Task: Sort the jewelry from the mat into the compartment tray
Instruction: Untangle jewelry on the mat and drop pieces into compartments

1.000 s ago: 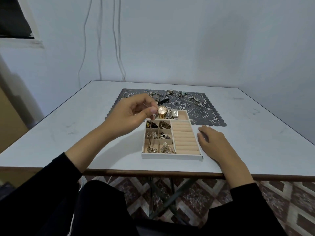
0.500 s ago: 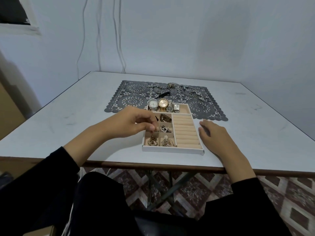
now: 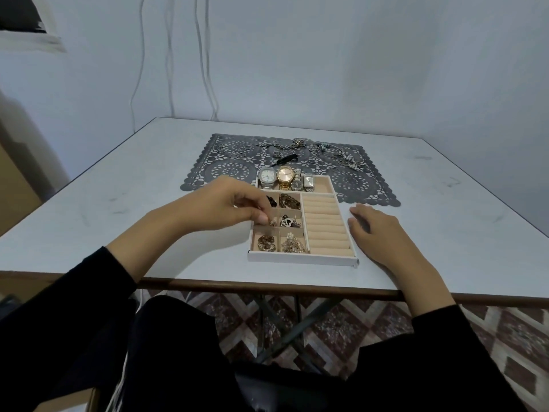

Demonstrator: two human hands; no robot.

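Sorting step: small gold piece at the left middle box

From the head camera, the compartment tray (image 3: 303, 258) sits on the desk (image 3: 445, 233) close to the person. Its far end lies over the near edge of the dark lace mat (image 3: 231, 169). Four watches (image 3: 285, 179) lie in the long box at the far end. The six small boxes on the left all hold pieces. The ring rolls (image 3: 325, 224) on the right have nothing on them. More jewelry (image 3: 315, 148) waits along the far side of the mat, with thin rings (image 3: 234, 151) at its far left.

To do this step well, the fingertips should go low into the box before they let go, so the piece does not hop into the next box. Then the hand should lift straight up, so it does not catch on a chain. The other hand can keep the tray from sliding.

The left hand (image 3: 231, 206) reaches in from the left with its knuckles up. Its fingers curl down, and the thumb and first finger meet over the left middle box, right by a small gold piece (image 3: 272, 223). The piece is too small to tell if the hand pinches it or has let go.

The right hand (image 3: 377, 230) lies palm down on the desk, just beside the tray's right wall. Its fingers are loose and straight, and it holds nothing.
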